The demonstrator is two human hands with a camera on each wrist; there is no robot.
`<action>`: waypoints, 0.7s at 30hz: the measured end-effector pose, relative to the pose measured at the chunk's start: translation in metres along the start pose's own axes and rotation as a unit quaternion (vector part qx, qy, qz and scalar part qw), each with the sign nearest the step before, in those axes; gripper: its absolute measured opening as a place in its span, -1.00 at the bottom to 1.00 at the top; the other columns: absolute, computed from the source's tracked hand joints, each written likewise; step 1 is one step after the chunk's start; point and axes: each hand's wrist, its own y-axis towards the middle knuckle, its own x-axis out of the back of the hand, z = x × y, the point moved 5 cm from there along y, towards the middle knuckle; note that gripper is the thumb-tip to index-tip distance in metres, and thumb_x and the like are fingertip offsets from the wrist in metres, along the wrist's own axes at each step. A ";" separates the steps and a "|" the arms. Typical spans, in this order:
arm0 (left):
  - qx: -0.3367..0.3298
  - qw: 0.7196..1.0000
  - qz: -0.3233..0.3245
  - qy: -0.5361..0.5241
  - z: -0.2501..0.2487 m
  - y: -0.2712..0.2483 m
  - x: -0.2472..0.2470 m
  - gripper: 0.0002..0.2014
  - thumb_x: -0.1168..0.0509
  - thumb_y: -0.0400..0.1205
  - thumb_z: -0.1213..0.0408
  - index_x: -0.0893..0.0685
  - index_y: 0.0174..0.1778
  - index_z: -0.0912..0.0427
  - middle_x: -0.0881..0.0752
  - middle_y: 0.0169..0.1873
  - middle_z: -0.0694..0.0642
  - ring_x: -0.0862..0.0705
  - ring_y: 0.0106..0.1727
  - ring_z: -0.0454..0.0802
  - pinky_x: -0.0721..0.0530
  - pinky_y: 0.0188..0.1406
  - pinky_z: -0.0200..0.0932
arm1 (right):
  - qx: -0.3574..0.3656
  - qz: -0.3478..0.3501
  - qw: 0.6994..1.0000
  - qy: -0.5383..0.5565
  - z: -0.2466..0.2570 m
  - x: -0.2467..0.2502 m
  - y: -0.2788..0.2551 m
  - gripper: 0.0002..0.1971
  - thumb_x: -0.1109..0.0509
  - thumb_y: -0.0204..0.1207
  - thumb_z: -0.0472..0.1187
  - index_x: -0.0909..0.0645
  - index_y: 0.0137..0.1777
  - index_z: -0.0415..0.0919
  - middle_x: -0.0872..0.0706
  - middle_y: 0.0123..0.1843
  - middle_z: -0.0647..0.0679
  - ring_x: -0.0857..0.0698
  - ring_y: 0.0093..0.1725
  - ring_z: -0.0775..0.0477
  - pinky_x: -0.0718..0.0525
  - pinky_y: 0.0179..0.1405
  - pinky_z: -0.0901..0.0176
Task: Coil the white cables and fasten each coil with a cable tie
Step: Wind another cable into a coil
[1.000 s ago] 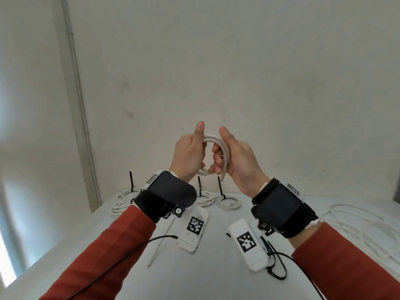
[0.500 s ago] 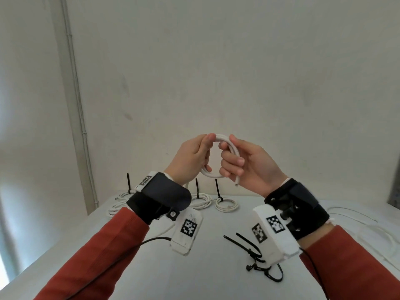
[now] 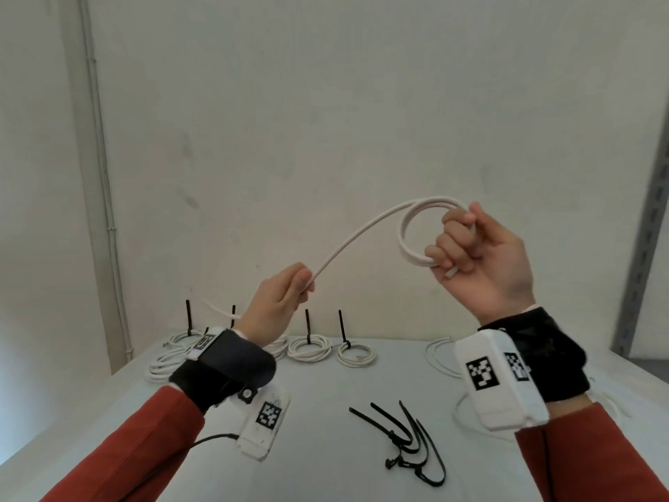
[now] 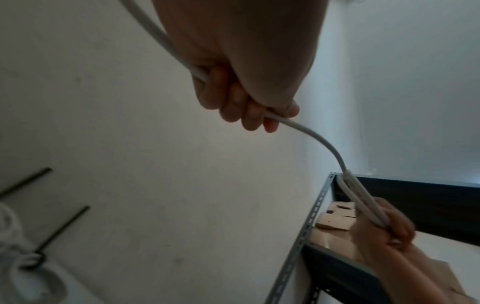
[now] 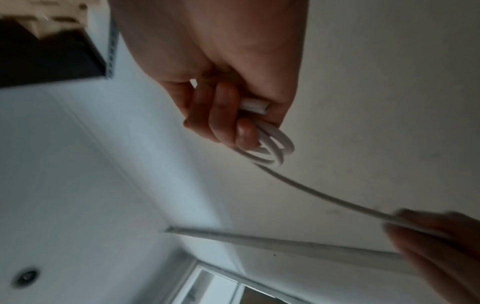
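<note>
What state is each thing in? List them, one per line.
White cable, partly coiled, held in the air.
Right hand, gripping the loops.
Left hand, gripping the straight stretch.
Tied coils, fastened, lying on the table.
Spare ties, unfastened, on the table.
Other cable, uncoiled, on the table.

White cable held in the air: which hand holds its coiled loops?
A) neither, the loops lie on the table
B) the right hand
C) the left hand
B: the right hand grips the loops of the white cable, while the left hand pinches only the single strand leading off them.
</note>
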 end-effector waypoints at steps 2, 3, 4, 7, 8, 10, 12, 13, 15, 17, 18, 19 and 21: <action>-0.010 0.999 -0.010 0.048 0.012 -0.005 0.008 -0.73 -0.09 0.74 0.12 -0.51 -0.29 -0.04 -0.58 -0.46 -0.19 -0.53 -0.42 -0.21 -0.44 -0.38 -0.41 | 0.039 -0.017 0.999 -0.001 0.015 0.005 -0.006 -0.71 -0.09 0.69 -0.14 -0.53 -0.20 -0.21 -0.29 -0.53 0.02 -0.21 -0.55 0.02 -0.45 -0.41 0.18; -0.021 0.997 -0.009 0.070 0.016 -0.007 0.010 -0.74 -0.09 0.73 0.07 -0.51 -0.27 -0.06 -0.60 -0.41 -0.16 -0.56 -0.38 -0.19 -0.47 -0.35 -0.39 | 0.059 -0.027 0.998 0.001 0.019 0.006 -0.009 -0.70 -0.07 0.69 -0.15 -0.54 -0.19 -0.21 -0.31 -0.51 0.02 -0.22 -0.53 0.03 -0.47 -0.40 0.18; -0.035 0.995 -0.007 0.093 0.017 -0.009 0.012 -0.74 -0.06 0.71 -0.03 -0.52 -0.24 -0.09 -0.61 -0.36 -0.13 -0.57 -0.36 -0.17 -0.49 -0.32 -0.33 | 0.081 -0.042 0.996 0.001 0.023 0.008 -0.012 -0.68 -0.06 0.70 -0.16 -0.55 -0.20 -0.21 -0.29 -0.50 0.03 -0.21 -0.51 0.03 -0.47 -0.40 0.19; -0.073 0.976 0.028 0.205 0.014 -0.013 0.007 -0.60 0.12 0.62 -0.29 -0.52 -0.13 -0.15 -0.63 -0.34 -0.23 -0.57 -0.34 -0.22 -0.53 -0.31 -0.15 | 0.151 -0.085 0.985 0.004 0.029 0.012 -0.018 -0.63 -0.01 0.71 -0.15 -0.54 -0.25 -0.18 -0.24 -0.49 0.06 -0.25 -0.52 0.05 -0.46 -0.42 0.24; -0.083 0.961 0.051 0.260 0.012 -0.016 0.003 -0.54 0.17 0.60 -0.34 -0.51 -0.04 -0.15 -0.67 -0.28 -0.25 -0.62 -0.29 -0.22 -0.59 -0.30 -0.08 | 0.172 -0.097 0.980 0.008 0.030 0.014 -0.018 -0.63 -0.01 0.71 -0.15 -0.54 -0.26 -0.18 -0.27 -0.49 0.06 -0.28 -0.52 0.05 -0.46 -0.41 0.25; -0.144 0.920 0.081 0.355 0.006 -0.022 -0.008 -0.66 0.11 0.62 -0.23 -0.40 0.13 -0.19 -0.75 -0.13 -0.13 -0.74 -0.20 -0.02 -0.67 -0.35 -0.09 | 0.207 -0.120 0.971 0.016 0.032 0.017 -0.018 -0.64 -0.01 0.70 -0.16 -0.52 -0.26 -0.18 -0.33 -0.49 0.04 -0.34 -0.51 0.04 -0.49 -0.37 0.24; -0.215 0.878 0.117 0.411 -0.005 -0.030 -0.021 -0.75 -0.02 0.61 -0.01 -0.42 0.19 -0.17 -0.75 -0.27 -0.13 -0.73 -0.37 -0.07 -0.58 -0.62 -0.22 | 0.231 -0.149 0.961 0.008 0.034 0.021 -0.013 -0.70 -0.04 0.68 -0.18 -0.48 -0.25 -0.17 -0.37 -0.48 0.04 -0.37 -0.50 0.04 -0.48 -0.31 0.22; -0.235 0.862 0.134 0.430 -0.011 -0.034 -0.027 -0.72 -0.05 0.59 0.05 -0.45 0.20 -0.15 -0.70 -0.36 -0.17 -0.68 -0.46 -0.12 -0.48 -0.72 -0.27 | 0.240 -0.168 0.956 -0.008 0.035 0.024 -0.010 -0.75 -0.07 0.65 -0.20 -0.46 -0.24 -0.16 -0.38 -0.47 0.04 -0.38 -0.50 0.04 -0.44 -0.27 0.20; -0.289 0.831 0.136 0.456 -0.023 -0.040 -0.034 -0.70 -0.14 0.56 0.12 -0.50 0.22 -0.11 -0.63 -0.43 -0.19 -0.62 -0.54 -0.15 -0.33 -0.75 -0.29 | 0.245 -0.207 0.946 -0.053 0.033 0.033 -0.003 -0.81 -0.10 0.63 -0.23 -0.43 -0.23 -0.14 -0.43 -0.47 0.05 -0.41 -0.51 0.06 -0.40 -0.25 0.19; -0.316 0.827 0.138 0.444 -0.034 -0.043 -0.035 -0.61 -0.44 0.47 0.25 -0.58 0.20 -0.05 -0.67 -0.40 -0.15 -0.64 -0.51 -0.09 -0.37 -0.73 -0.29 | 0.230 -0.238 0.938 -0.102 0.027 0.045 0.005 -0.76 -0.05 0.70 -0.27 -0.41 -0.21 -0.12 -0.47 -0.48 0.06 -0.43 -0.52 0.08 -0.39 -0.27 0.21; -0.320 0.831 0.136 0.434 -0.039 -0.041 -0.033 -0.54 -0.54 0.38 0.31 -0.61 0.18 -0.02 -0.70 -0.36 -0.12 -0.66 -0.48 -0.06 -0.43 -0.72 -0.29 | 0.220 -0.251 0.933 -0.134 0.022 0.051 0.009 -0.74 -0.02 0.73 -0.28 -0.39 -0.19 -0.13 -0.49 -0.47 0.06 -0.44 -0.51 0.08 -0.40 -0.29 0.22; -0.327 0.831 0.131 0.430 -0.045 -0.040 -0.030 -0.53 -0.56 0.36 0.34 -0.62 0.16 0.00 -0.72 -0.34 -0.10 -0.68 -0.46 -0.03 -0.46 -0.70 -0.28 | 0.212 -0.263 0.924 -0.177 0.017 0.055 0.011 -0.75 -0.02 0.75 -0.30 -0.38 -0.18 -0.14 -0.51 -0.45 0.04 -0.45 -0.51 0.09 -0.41 -0.31 0.24; -0.333 0.828 0.127 0.433 -0.058 -0.036 -0.023 -0.71 -0.39 0.50 0.26 -0.61 0.13 0.00 -0.73 -0.33 -0.09 -0.69 -0.45 -0.01 -0.48 -0.69 -0.27 | 0.189 -0.287 0.884 -0.317 0.005 0.059 0.014 -0.75 -0.04 0.76 -0.32 -0.37 -0.18 -0.17 -0.54 -0.40 -0.03 -0.47 -0.52 0.09 -0.44 -0.39 0.25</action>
